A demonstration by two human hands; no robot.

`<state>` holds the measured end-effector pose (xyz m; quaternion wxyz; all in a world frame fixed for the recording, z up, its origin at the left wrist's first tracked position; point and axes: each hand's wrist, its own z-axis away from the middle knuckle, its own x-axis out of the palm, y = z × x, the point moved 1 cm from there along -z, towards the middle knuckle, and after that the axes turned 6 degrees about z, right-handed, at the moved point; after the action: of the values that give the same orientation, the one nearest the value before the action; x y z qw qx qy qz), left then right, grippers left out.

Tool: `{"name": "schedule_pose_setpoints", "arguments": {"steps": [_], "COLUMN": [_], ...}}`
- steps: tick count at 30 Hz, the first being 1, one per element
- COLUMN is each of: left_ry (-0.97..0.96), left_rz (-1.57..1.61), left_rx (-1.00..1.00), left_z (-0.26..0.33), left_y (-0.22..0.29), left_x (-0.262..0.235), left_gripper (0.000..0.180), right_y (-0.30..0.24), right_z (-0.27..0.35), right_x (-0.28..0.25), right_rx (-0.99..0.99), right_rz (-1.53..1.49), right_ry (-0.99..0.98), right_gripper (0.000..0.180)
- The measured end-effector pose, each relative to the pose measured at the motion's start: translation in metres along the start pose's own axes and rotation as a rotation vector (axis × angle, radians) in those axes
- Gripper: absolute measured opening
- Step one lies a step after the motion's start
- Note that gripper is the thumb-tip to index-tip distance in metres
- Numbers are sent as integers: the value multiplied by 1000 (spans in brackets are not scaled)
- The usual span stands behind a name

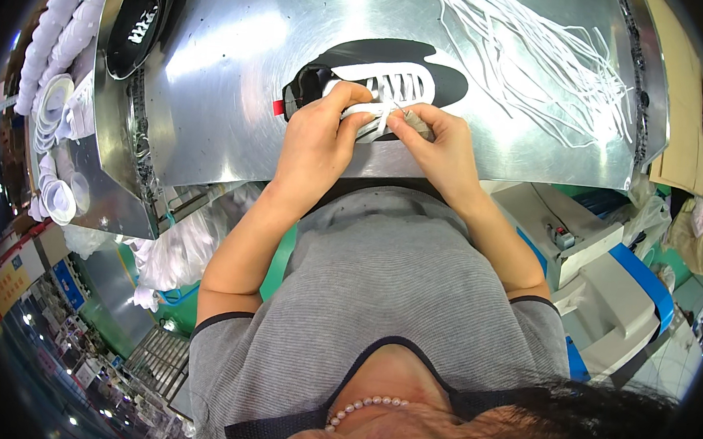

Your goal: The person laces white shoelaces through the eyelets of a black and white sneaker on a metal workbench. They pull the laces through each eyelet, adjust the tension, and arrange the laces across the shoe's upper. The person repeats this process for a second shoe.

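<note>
A black shoe upper [448,82] with a white eyelet panel and a red tab at its left end lies on the metal table. White lace crosses the panel in several rows. My left hand [318,141] rests on the left part of the shoe, its thumb and forefinger closed on a white shoelace [384,118]. Just to the right, my right hand [443,149] pinches the same lace near the panel's near edge. The fingertips of both hands almost meet there. The part of the shoe beneath the hands is hidden.
A bundle of loose white laces [542,62] spreads over the table's right side. Another black shoe [138,29] with red trim lies at the far left edge of the metal table [212,122]. White rolls and round pieces hang at the left. A grey and blue bin [612,304] stands at the right.
</note>
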<state>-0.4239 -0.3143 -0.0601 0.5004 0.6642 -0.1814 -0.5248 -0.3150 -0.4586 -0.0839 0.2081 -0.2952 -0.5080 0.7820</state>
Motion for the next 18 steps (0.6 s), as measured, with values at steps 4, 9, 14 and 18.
{"name": "schedule_pose_setpoints", "arguments": {"steps": [4,9,14,18], "left_ry": [-9,-42,-29,77], "left_rz": [-11,-50,-155,-193], "left_rx": [21,37,64,154], "left_z": [1,-1,-1,-1], "left_y": [-1,3,-1,-1], "left_x": [3,-1,5,12], "left_gripper": [16,20,24,23], "right_y": [4,17,11,11], "right_z": [0,-1,-2,3], "right_x": [8,19,17,9], "right_rx": [-36,-75,-83,-157], "right_rz": [-6,-196,-258,-86], "right_ry": [56,92,54,57], "right_gripper": [17,12,12,15]}}
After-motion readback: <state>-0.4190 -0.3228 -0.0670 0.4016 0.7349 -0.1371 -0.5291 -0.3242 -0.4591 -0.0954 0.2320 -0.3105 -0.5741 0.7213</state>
